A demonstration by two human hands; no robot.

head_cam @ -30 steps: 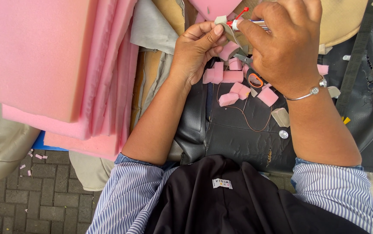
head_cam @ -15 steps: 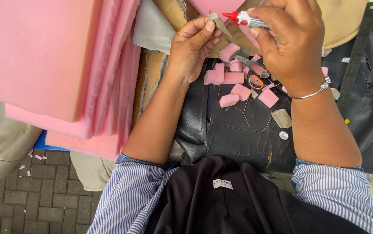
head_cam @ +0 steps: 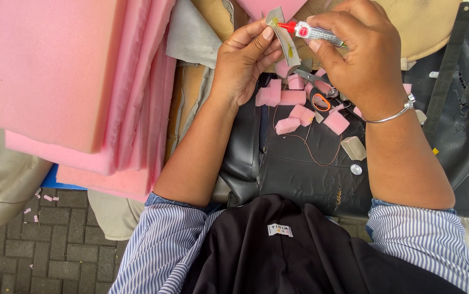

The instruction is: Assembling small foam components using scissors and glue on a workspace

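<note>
Brick floor shows at seven o'clock, under the big things. Thick pink foam sheets fill the ten o'clock side. Black leather lies in the middle, with a long dark ruler at two o'clock. Small pink foam bits and orange-handled scissors rest on the leather. At twelve o'clock, the left hand pinches a thin grey strip upright. The right hand grips a little glue tube, and its red tip touches the strip.
</note>
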